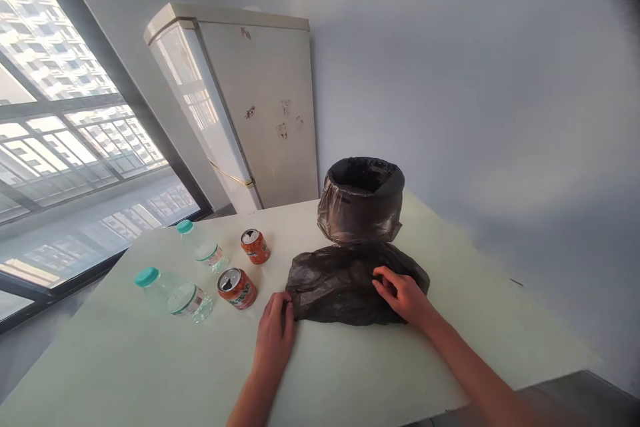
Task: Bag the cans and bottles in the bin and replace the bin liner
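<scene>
A black plastic bag point(340, 287) lies spread and wrinkled on the table in front of me. My left hand point(277, 323) rests at its left edge, fingers closed on the bag's corner. Over the right part of the bag is my right hand point(404, 295); its thumb and forefinger are bent with a small gap between them, and the other fingers are partly hidden. Just behind the bag stands a bin point(361, 210) lined with another black bag, which is folded over its rim.
Left of the bag stand two orange drink cans point(237, 289) with opened tops. Farther left are two clear plastic bottles point(183, 297) with green caps. All stand on a pale table point(340, 373). Behind it are a white refrigerator point(260, 113), a wall, and a window at left.
</scene>
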### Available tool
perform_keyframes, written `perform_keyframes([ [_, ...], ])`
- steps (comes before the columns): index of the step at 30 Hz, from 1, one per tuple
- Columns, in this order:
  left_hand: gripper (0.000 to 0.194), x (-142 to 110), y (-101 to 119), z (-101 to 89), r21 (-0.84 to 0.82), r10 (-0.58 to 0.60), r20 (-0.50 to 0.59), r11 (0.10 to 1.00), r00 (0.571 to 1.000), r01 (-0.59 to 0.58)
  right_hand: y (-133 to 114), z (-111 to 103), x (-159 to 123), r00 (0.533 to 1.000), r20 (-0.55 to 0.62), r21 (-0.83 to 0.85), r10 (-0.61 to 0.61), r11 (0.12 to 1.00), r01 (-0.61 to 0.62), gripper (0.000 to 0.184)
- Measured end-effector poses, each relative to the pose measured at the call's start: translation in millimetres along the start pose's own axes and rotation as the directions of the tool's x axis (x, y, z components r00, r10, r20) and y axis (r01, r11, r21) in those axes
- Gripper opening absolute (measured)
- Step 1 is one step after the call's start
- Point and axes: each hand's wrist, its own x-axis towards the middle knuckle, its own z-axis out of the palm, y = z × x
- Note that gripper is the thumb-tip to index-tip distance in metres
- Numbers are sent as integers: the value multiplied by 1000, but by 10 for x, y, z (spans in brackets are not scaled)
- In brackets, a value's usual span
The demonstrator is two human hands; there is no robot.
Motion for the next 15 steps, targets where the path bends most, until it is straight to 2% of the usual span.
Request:
perform_keyframes([
  [3,25,-7,33,-53,-79,-93,-68,993,993,87,-12,-66,-43,999,39,25,-31,999,30,30],
  [5,28,-8,52,-73,-154,-159,-87,977,983,145,0,-107,-97,982,108,4,-152,988,153,31],
  [7,32,-10,70,-87,-277,-224,-77,941,972,195,-3,-136,-183,931,181,-52,-318,942,332,32],
  [9,35,-32,93,-107,-368,-272,-81,902,959,225,-44,-152,-308,896,172,-106,-410,896,431,32],
  [10,37,-58,111,-122,-368,-274,-104,904,956,219,-81,-159,-384,901,130,-120,-414,895,429,32],
  [12,38,-143,174,-161,-242,-213,-199,956,957,162,-182,-178,-549,935,28,-120,-354,927,354,34],
  [14,39,-251,290,-202,-17,-73,-295,997,953,71,-304,-214,-701,962,-40,-134,-269,956,262,35],
  [15,41,-303,367,-218,82,10,-302,997,953,16,-370,-237,-761,968,-55,-157,-245,959,234,36],
])
